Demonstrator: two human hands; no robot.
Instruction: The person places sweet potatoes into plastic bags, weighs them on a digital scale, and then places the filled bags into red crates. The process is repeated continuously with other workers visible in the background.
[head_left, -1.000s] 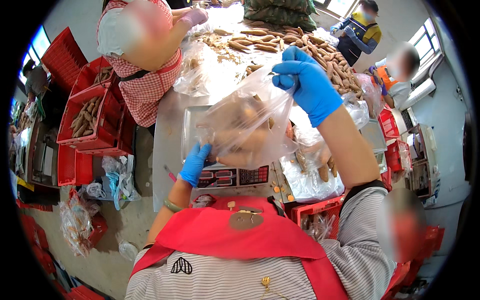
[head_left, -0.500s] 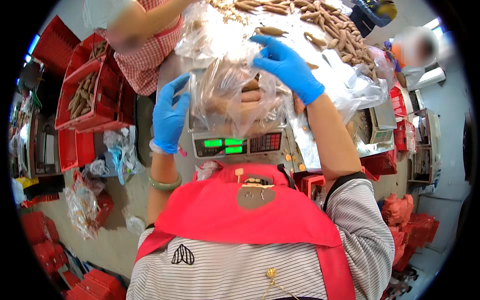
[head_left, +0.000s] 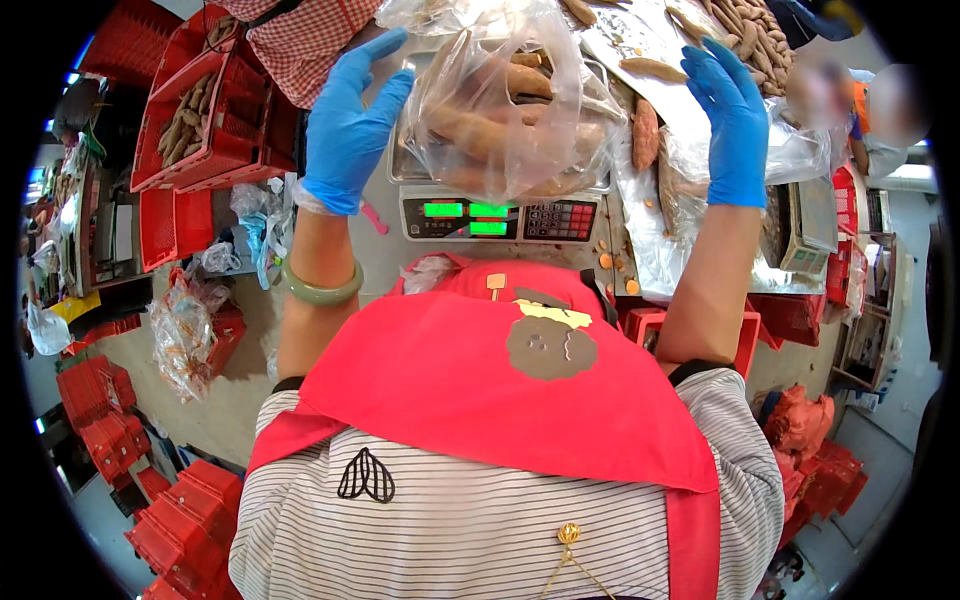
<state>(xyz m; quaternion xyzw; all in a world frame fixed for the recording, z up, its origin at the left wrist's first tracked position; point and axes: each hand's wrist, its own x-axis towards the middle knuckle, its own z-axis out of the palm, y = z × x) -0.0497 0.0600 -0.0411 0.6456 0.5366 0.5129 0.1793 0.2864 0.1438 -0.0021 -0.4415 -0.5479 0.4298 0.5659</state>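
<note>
A clear plastic bag (head_left: 560,165) holding several sweet potatoes (head_left: 470,130) rests on the pan of a digital scale (head_left: 415,208) with green-lit displays. Just left of the bag, my blue-gloved left hand (head_left: 350,130) is raised, thumb and fingers apart, holding nothing; whether its fingertips touch the plastic I cannot tell. My right hand (head_left: 732,130), in a blue glove too, is held well to the right of the scale with its fingers stretched out and nothing in it. Between the scale and that hand lies a reddish sweet potato (head_left: 645,135).
More sweet potatoes are heaped at the far right (head_left: 750,40). Plastic sheeting (head_left: 800,150) covers the table's right side, with a second scale (head_left: 808,230) beyond it. On the left stand red crates (head_left: 240,145) of sweet potatoes. A person in a checked garment (head_left: 310,50) is at the far left.
My right hand has left the top of the bag and swung right. My left hand has risen slightly, its fingers reaching further forward. The bag stays on the scale.
</note>
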